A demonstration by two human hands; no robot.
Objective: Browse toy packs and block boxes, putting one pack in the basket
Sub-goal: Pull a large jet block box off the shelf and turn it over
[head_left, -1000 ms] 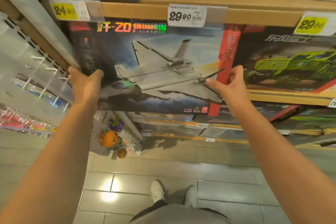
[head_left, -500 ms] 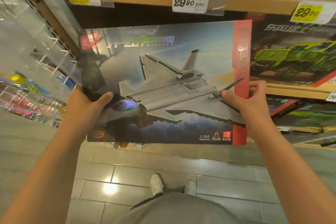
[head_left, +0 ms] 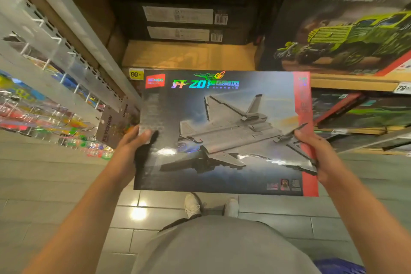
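Block box (head_left: 224,133), jet fighter on the lid, is now fully out of the shelf and held flat in front of the torso, face up, tilted slightly toward the camera. A second ago it stood upright in the shelf bay under the price strip; half a second ago it was partway out and angled. Now the bay (head_left: 189,55) it came from lies bare at the front, with two dark boxes (head_left: 184,23) stacked at the back.

Left hand (head_left: 131,151) grips the box's left edge: thumb lies across the lid, fingers curl under the edge, so I cannot see how they lie underneath. Right hand (head_left: 320,155) grips the right edge on the red strip, thumb on top near the jet's nose, remaining fingers hidden below. Both are clamped on the box, none spread free.

I read this as the browsing step: box drawn out for a look at the lid, not yet committed either way. The green truck box (head_left: 347,33) remains on the shelf to the right, untouched.

A blue rim (head_left: 340,267) shows at the lower right corner, by the person's right side; I judge that to be the basket, though too little shows to be sure. Nothing is visibly in it. The task names a pack for the basket, so I expect this box to go back.
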